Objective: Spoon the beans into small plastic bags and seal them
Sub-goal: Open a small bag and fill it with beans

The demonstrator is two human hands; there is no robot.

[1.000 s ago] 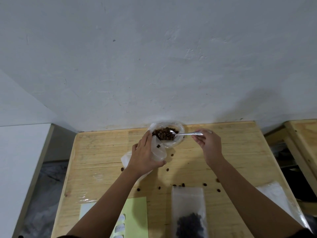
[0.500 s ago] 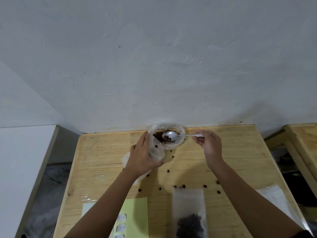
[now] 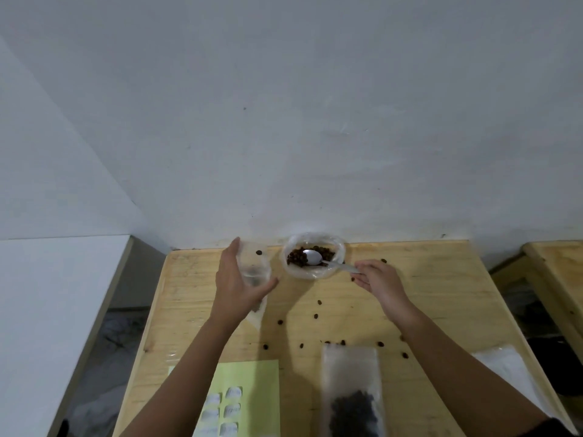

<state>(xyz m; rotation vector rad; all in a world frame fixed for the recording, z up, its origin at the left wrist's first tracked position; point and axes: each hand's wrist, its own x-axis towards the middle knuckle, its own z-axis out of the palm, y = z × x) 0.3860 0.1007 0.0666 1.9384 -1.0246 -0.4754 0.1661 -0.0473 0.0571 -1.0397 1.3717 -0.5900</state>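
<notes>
A clear bowl (image 3: 328, 271) of dark brown beans (image 3: 296, 258) stands at the table's far edge against the wall. A metal spoon (image 3: 312, 257) rests in it, bowl up and empty, its handle pointing right. My right hand (image 3: 378, 280) is at the handle's end, fingers loosely touching it. My left hand (image 3: 239, 285) holds a small clear plastic bag (image 3: 254, 266) upright to the left of the bowl, one bean showing near its top. A filled bag (image 3: 351, 392) lies flat near the front edge.
Loose beans (image 3: 315, 316) are scattered over the wooden table (image 3: 426, 298). A green label sheet (image 3: 249, 395) lies at the front left, and a pile of clear bags (image 3: 508, 370) at the front right. A white wall rises behind; a second table (image 3: 558, 266) stands right.
My left hand has carried the small bag left, away from the bowl's rim. The spoon has dropped into the bowl and my right hand has lowered and loosened on its handle.
</notes>
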